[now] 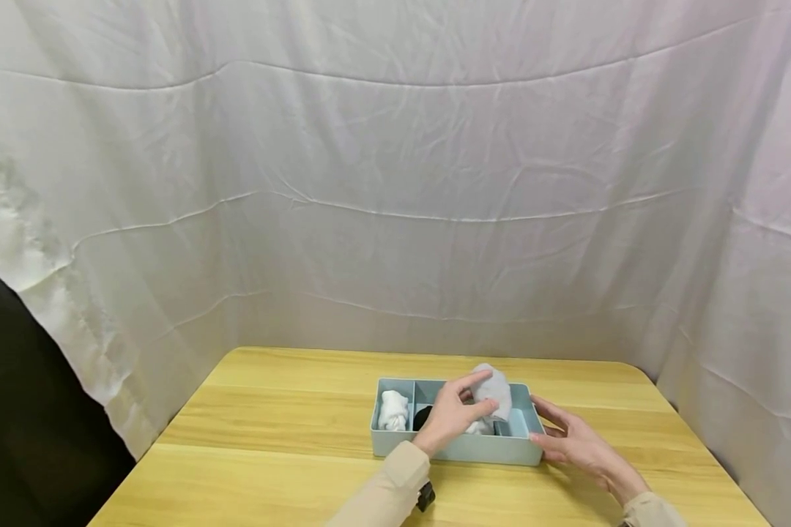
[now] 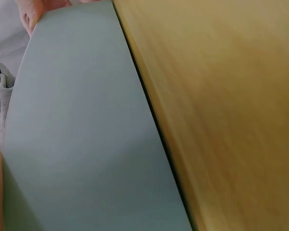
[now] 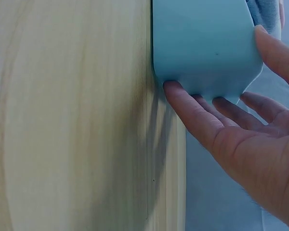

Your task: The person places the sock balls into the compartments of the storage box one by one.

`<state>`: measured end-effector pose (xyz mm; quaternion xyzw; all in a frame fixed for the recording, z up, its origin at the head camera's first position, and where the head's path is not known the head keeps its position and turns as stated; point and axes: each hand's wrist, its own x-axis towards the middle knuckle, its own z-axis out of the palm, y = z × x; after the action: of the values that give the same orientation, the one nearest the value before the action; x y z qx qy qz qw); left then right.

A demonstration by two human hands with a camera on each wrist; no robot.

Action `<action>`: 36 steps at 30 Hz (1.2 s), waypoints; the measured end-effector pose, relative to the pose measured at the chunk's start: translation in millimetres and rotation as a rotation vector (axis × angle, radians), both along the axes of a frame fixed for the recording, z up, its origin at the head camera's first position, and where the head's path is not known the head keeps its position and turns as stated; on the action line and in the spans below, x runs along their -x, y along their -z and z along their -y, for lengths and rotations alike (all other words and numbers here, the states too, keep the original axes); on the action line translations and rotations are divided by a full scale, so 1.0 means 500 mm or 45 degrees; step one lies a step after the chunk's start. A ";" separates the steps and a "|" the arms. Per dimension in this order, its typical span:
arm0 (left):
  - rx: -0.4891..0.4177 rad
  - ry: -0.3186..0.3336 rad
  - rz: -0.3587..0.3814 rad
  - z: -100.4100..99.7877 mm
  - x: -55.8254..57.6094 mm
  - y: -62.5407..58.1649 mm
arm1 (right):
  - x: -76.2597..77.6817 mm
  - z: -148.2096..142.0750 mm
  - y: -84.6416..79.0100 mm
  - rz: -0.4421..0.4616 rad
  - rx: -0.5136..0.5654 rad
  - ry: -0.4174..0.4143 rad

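Observation:
A long pale blue divided box (image 1: 455, 448) stands on the table. Between thumb and fingers, my left hand (image 1: 451, 410) pinches a rolled grey sock (image 1: 493, 395) above the box's middle-right part; its grey fabric (image 2: 1, 98) also shows at the edge of the left wrist view. My right hand (image 1: 580, 443) holds the box's right end, thumb at the front corner and fingers against the end wall. A rolled white sock (image 1: 393, 411) lies in the left compartment. Partly hidden by my left hand, a black cloth item (image 1: 422, 417) and a white one (image 1: 480, 427) lie in the middle.
The wooden table (image 1: 270, 417) extends around the box on all sides. Pale grey curtains (image 1: 435, 256) hang behind it and at both sides. A dark area (image 1: 26, 410) shows beyond the left curtain.

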<state>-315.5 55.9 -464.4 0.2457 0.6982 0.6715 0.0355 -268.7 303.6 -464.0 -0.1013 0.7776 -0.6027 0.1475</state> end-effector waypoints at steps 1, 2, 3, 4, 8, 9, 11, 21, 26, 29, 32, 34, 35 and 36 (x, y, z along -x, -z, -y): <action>0.001 0.001 -0.001 0.000 0.001 0.001 | 0.000 0.000 0.000 0.001 -0.002 0.000; 0.002 0.002 -0.006 0.001 0.001 0.002 | 0.000 0.000 -0.001 0.003 -0.003 0.002; 0.005 0.000 -0.012 0.001 0.001 0.002 | 0.000 0.000 -0.001 0.004 -0.004 0.003; 0.009 -0.002 -0.018 0.001 0.001 0.002 | 0.000 -0.001 -0.001 0.005 -0.007 0.004; 0.045 -0.032 -0.060 0.000 -0.002 0.001 | 0.000 0.000 -0.002 0.006 -0.012 0.007; 0.059 -0.041 -0.073 0.001 -0.003 0.001 | 0.000 0.000 -0.002 0.006 -0.013 0.007; 0.085 -0.058 -0.091 0.003 -0.004 -0.001 | 0.002 0.001 -0.002 0.005 -0.012 0.007; 0.092 -0.079 -0.072 0.009 -0.009 0.003 | 0.007 0.002 0.004 -0.014 -0.001 -0.027; 0.089 -0.094 -0.070 0.005 -0.012 -0.001 | 0.004 -0.002 0.002 -0.003 0.008 -0.024; 0.133 -0.118 -0.107 0.005 -0.014 -0.008 | 0.003 -0.005 0.000 0.010 0.010 0.003; 0.156 -0.152 -0.163 0.013 -0.015 -0.014 | -0.001 -0.003 -0.001 -0.001 -0.014 0.040; 0.169 -0.187 -0.190 0.022 -0.016 -0.019 | -0.005 0.002 -0.003 -0.021 -0.041 0.085; 0.175 -0.207 -0.204 0.027 -0.015 -0.021 | -0.007 0.006 -0.003 -0.037 -0.057 0.113; 0.180 -0.224 -0.211 0.032 -0.015 -0.023 | -0.008 0.011 -0.004 -0.059 -0.076 0.145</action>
<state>-308.1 39.8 -452.8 0.2351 0.7631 0.5986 -0.0639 -264.7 298.2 -461.9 -0.0662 0.8030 -0.5842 0.0977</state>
